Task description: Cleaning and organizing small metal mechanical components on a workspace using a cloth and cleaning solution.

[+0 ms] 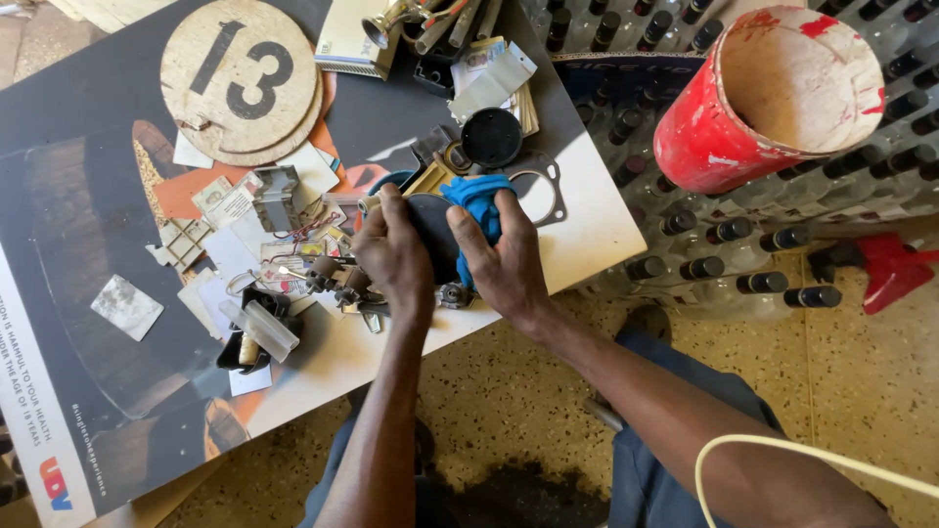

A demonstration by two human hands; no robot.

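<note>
Head view, looking down on cluttered table (pixel 587 225) covered with printed poster. Left hand (pixel 396 256) curled closed around left edge of dark round disc (pixel 435 235), thumb over its face, disc held just above table edge. Right hand (pixel 504 264) clenched on blue cloth (pixel 477 210), pressing cloth against right side of same disc; cloth bunched over disc's upper right rim. Just behind hands: black round cap (pixel 491 137) and flat metal gasket (pixel 543 191) lying on table. Left of hands: heap of small metal parts and paper scraps (pixel 293 244). Far left, two stacked round wooden discs (pixel 240 78), top one painted with a number. Right of table: red cylindrical tube (pixel 773 93), open end up, resting over crate of dark-capped bottles (pixel 724 264). Pale cable (pixel 782 450) looping across lower right over speckled floor.
</note>
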